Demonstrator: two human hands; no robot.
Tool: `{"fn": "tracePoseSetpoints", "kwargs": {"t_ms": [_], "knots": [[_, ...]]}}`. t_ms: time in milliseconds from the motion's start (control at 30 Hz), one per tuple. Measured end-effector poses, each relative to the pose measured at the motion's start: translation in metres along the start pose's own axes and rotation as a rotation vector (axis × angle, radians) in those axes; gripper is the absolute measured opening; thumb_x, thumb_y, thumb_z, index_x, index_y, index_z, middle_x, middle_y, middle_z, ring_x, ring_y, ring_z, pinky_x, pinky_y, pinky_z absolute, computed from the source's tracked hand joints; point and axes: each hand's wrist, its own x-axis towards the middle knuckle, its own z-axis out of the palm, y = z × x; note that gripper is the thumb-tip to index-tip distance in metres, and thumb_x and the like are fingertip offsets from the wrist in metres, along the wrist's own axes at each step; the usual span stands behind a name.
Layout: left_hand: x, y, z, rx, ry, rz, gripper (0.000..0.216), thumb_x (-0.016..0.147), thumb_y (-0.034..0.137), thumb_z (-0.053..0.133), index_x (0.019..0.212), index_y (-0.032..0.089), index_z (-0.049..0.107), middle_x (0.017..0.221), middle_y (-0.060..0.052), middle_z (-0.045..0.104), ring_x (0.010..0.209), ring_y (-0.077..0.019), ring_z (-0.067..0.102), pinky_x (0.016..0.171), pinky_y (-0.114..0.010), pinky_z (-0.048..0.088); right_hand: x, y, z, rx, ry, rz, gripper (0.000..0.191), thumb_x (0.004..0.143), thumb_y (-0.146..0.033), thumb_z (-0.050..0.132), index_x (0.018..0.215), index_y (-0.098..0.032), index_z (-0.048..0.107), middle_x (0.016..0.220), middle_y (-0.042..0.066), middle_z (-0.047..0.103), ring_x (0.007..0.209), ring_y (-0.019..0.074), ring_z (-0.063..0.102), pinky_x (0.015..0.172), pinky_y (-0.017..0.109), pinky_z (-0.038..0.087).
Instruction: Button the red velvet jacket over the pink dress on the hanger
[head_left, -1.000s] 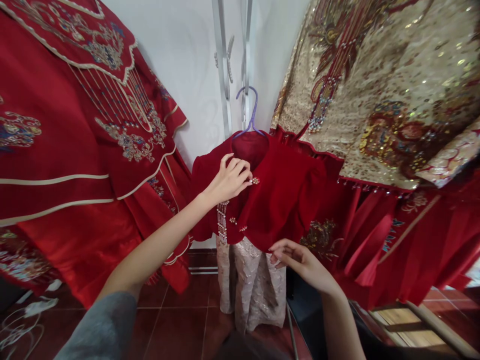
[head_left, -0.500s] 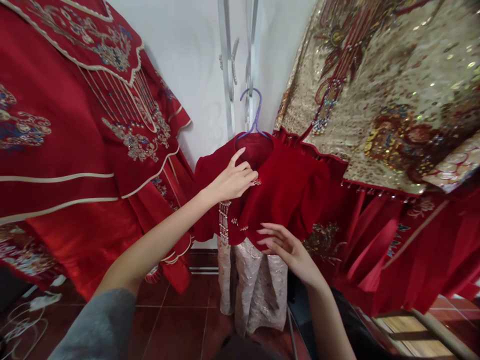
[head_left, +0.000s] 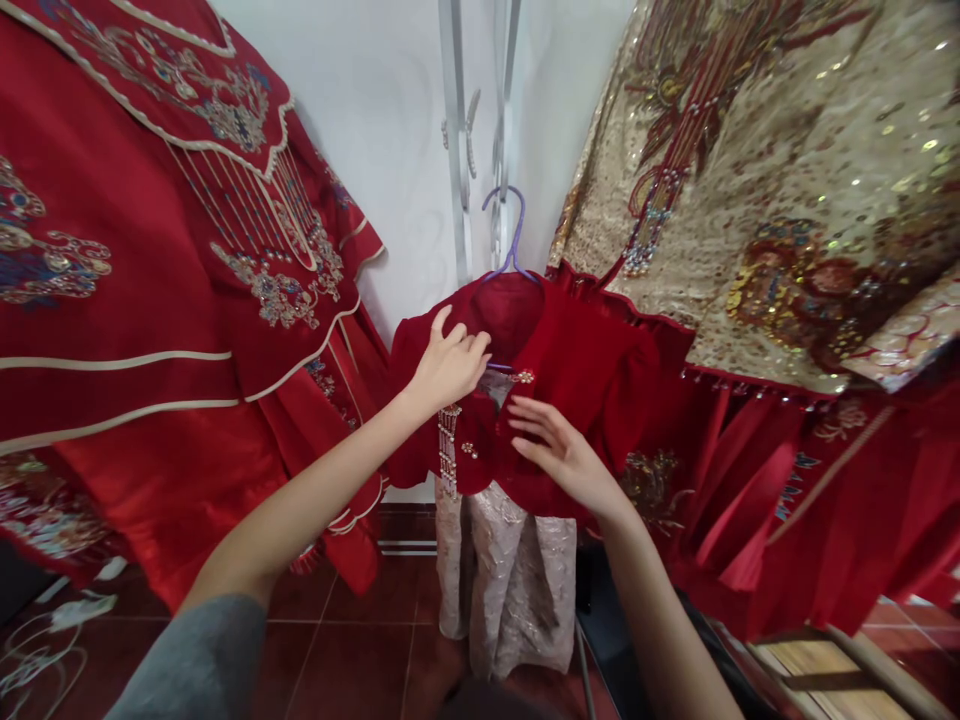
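Note:
A short red velvet jacket (head_left: 585, 370) hangs on a purple hanger (head_left: 516, 225). Its front edges are parted below the neck, and silvery cloth shows in the gap. My left hand (head_left: 450, 365) is at the jacket's left front edge, fingers curled over the fabric and the index finger raised. Over the right front panel, my right hand (head_left: 562, 455) is open with its fingers stretched out, just below a jewelled clasp (head_left: 523, 377). A beaded tassel (head_left: 448, 450) dangles beneath my left hand. The fingertips' exact grip on the cloth is partly hidden.
A red embroidered gown (head_left: 150, 300) hangs at the left, and a gold sequined garment (head_left: 720, 200) at the right. Silvery brocade cloth (head_left: 517, 590) hangs below the jacket. White cables (head_left: 45, 640) lie on the tiled floor. A wooden slatted piece (head_left: 817, 665) stands lower right.
My left hand has moved slightly left and down, away from the clasp. My right hand has risen to the front panel. The jacket's front has parted, exposing the hanger's bar.

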Motion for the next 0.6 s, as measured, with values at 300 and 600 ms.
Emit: {"fn": "tracePoseSetpoints", "kwargs": {"t_ms": [300, 600], "knots": [[-0.023, -0.002, 0.001, 0.04, 0.106, -0.465, 0.067, 0.078, 0.004, 0.04, 0.143, 0.009, 0.03, 0.137, -0.023, 0.044, 0.124, -0.0339, 0.044, 0.106, -0.054, 0.028, 0.048, -0.022, 0.014, -0.517, 0.266, -0.126, 0.091, 0.078, -0.057, 0.062, 0.152, -0.027, 0.019, 0.159, 0.009, 0.019, 0.147, 0.036, 0.004, 0.114, 0.061, 0.019], [-0.016, -0.086, -0.034, 0.019, -0.111, -0.603, 0.023, 0.078, 0.027, 0.05, 0.09, 0.017, 0.066, 0.094, -0.012, 0.068, 0.089, -0.0305, 0.063, 0.081, -0.039, 0.043, 0.047, -0.064, -0.048, -0.945, 0.424, 0.012, 0.096, 0.078, -0.052, 0.061, 0.151, -0.005, 0.021, 0.148, 0.026, 0.034, 0.139, 0.0389, 0.032, 0.11, 0.051, 0.031]]}}
